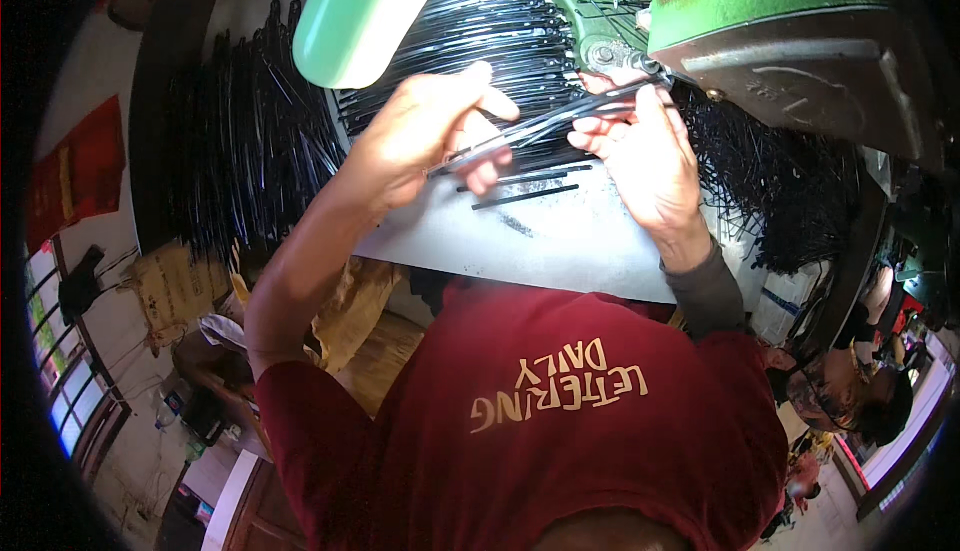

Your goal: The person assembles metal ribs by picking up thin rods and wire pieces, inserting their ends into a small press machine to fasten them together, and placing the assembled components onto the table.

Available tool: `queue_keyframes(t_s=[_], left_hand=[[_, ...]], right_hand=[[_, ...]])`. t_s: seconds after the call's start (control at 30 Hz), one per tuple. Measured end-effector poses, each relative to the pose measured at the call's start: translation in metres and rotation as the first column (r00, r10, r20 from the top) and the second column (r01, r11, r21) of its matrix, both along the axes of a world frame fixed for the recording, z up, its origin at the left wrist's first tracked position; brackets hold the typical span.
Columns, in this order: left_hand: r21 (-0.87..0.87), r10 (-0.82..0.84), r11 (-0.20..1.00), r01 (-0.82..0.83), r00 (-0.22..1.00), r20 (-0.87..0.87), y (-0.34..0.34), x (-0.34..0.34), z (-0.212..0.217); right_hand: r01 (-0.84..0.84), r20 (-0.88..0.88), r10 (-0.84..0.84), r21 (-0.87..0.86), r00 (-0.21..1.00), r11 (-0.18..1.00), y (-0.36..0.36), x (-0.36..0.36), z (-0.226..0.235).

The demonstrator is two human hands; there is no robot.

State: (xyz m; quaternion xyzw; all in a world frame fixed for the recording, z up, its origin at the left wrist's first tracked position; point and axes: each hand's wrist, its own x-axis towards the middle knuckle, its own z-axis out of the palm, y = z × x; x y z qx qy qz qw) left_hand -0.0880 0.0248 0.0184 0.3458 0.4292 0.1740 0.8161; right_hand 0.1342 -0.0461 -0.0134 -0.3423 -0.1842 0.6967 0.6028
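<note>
Left hand (425, 136) is closed in a pinch on the near end of a thin bundle of black rods (545, 123), thumb on top and fingers curled beneath. Right hand (645, 151) grips the same bundle farther along, fingers wrapped over it and pressed together, close under the nose of the green machine (780, 11). Between the two hands the bundle runs at a slight upward slant toward the machine's metal fitting (615, 56); whether the rod tips touch that fitting cannot be told. Both hands are held just above a grey plate (560, 236), which serves as the work surface. On the plate, directly under the hands, lie two loose black rods (525, 194), roughly parallel and apart from the held bundle. Behind the hands a large stack of rods (490, 21) lies in rows across the plate's far side. Another heap (250, 141) spreads to the left of the plate, and a tangled pile (770, 181) sits to the right, beneath the machine body. A pale green lever (365, 6) projects from the upper left, above the left hand and not touching it. Both forearms enter from the lower edge: the left is bare, and the right wears a grey sleeve (705, 291). A red shirt (560, 411) fills the lower centre.
</note>
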Motion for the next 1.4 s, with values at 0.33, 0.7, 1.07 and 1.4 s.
queue_keyframes(t_s=[0.33,0.7,1.07,1.4], left_hand=[[-0.123,0.355,0.933,-0.339,0.8,0.484,-0.006,0.075,-0.023],[-0.142,0.468,0.861,-0.488,0.652,0.596,0.0,0.102,-0.034],[-0.124,0.512,0.83,-0.544,0.655,0.556,-0.007,0.105,-0.027],[-0.011,0.489,0.814,-0.58,0.676,0.551,-0.003,0.11,-0.037]], right_hand=[[0.322,0.042,-0.328,0.102,0.944,0.941,0.002,0.044,-0.005],[0.306,-0.005,-0.308,0.129,0.952,0.943,0.002,0.052,-0.017],[0.359,0.043,-0.363,0.092,0.931,0.929,-0.001,0.048,-0.015],[0.352,0.068,-0.364,0.144,0.929,0.925,-0.001,0.048,-0.019]])
